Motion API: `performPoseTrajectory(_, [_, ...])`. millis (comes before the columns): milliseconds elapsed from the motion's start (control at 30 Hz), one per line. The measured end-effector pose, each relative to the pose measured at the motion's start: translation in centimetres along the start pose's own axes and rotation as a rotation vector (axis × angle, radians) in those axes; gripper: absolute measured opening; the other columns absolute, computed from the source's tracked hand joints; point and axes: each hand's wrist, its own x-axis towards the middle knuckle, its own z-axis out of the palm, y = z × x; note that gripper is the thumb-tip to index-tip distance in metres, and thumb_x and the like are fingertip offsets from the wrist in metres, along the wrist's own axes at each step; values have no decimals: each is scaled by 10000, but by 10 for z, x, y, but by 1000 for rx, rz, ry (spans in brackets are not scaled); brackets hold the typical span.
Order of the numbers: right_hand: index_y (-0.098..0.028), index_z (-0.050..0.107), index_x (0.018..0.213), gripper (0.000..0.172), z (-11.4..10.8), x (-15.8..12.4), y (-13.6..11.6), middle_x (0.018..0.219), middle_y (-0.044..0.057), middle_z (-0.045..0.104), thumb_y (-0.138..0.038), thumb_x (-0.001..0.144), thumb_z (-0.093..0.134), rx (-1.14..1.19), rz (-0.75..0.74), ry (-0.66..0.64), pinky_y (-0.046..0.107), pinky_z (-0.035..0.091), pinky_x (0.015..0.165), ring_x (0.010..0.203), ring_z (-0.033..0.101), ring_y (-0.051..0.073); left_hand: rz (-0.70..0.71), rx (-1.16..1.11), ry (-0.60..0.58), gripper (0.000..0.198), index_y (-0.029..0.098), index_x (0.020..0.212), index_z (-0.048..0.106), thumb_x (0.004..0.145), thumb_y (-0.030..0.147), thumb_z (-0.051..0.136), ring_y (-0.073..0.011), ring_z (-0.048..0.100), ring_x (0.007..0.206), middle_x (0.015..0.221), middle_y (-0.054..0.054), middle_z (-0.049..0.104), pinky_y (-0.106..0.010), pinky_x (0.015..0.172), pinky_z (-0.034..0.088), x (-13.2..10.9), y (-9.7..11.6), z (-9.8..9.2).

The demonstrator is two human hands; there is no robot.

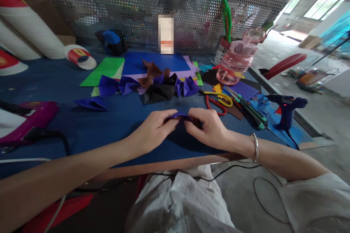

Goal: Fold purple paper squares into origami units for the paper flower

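Between both hands, just above the blue tabletop (109, 127), is a small piece of dark blue-purple folded paper (180, 115). My left hand (157, 127) pinches its left end between thumb and fingers. At the other end my right hand (209, 125) grips it with curled fingers, which hide much of that side. Beyond the hands lie several folded purple paper pieces (108, 86), a black folded piece (160, 93) and a brown folded piece (153, 72). A single flat purple folded piece (91, 104) rests apart to the left.
Scissors (218, 101), a green box cutter (247, 109) and a blue glue gun (288, 107) lie right, near a pink bottle (235, 62). Paper cups (35, 25) and a purple-and-white iron-like device (27, 120) stand left. A perforated metal panel (131, 11) rises behind.
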Motion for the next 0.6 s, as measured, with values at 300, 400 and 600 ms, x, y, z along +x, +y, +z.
performPoseTrajectory(300, [-227, 440, 697, 307, 1, 1, 6, 609, -53, 481, -265, 992, 517, 5, 41, -140, 286, 321, 656, 584, 398, 102, 44, 127, 57, 182, 217, 750, 657, 847, 344, 570, -177, 537, 663, 685, -3, 644, -290, 649, 393, 4, -4, -3])
performPoseTrajectory(400, [-225, 484, 720, 298, -2, 3, 8, 602, -57, 453, -295, 1008, 512, 21, 114, -94, 278, 287, 598, 578, 391, 105, 33, 132, 73, 286, 211, 780, 679, 912, 431, 553, -180, 552, 665, 705, -9, 653, -287, 641, 384, 7, -4, -5])
performPoseTrajectory(600, [-206, 535, 759, 315, -4, 6, 10, 647, -48, 463, -377, 1021, 502, 91, 242, -73, 261, 302, 571, 610, 395, 99, -1, 108, 89, 355, 209, 751, 649, 952, 468, 513, -138, 384, 547, 592, 32, 459, -274, 538, 264, 6, -6, -8])
